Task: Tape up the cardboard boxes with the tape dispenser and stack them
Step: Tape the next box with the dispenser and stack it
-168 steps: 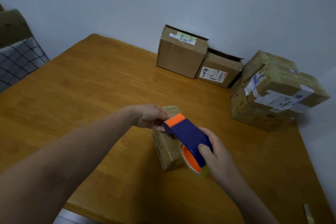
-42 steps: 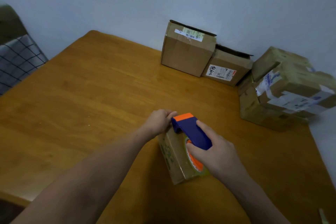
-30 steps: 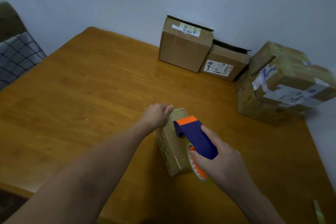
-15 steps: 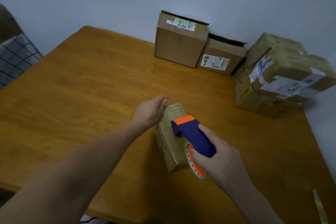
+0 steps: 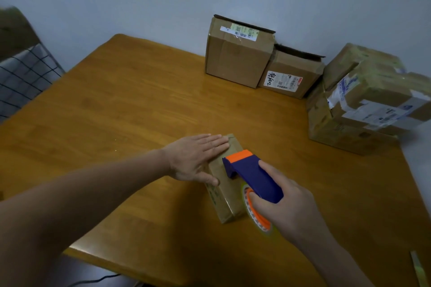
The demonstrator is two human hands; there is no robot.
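Note:
A small flat cardboard box (image 5: 227, 202) lies on the wooden table (image 5: 116, 112) near its front edge. My left hand (image 5: 196, 158) lies flat with straight fingers, pressing on the box's far end and left side. My right hand (image 5: 282, 205) grips a blue and orange tape dispenser (image 5: 251, 175) with an orange tape roll. The dispenser's orange head sits over the middle of the box top. The near right part of the box is hidden behind the dispenser and my right hand.
Two open-topped cardboard boxes (image 5: 238, 53) (image 5: 291, 74) stand against the back wall. A stack of taped boxes (image 5: 363, 105) sits at the right edge. A chair with a checked cushion (image 5: 21, 74) stands at the left. A tape strip (image 5: 417, 270) lies bottom right.
My left hand has uncurled from the box's far end and now lies flat on it. The dispenser has drawn back along the box top towards me.

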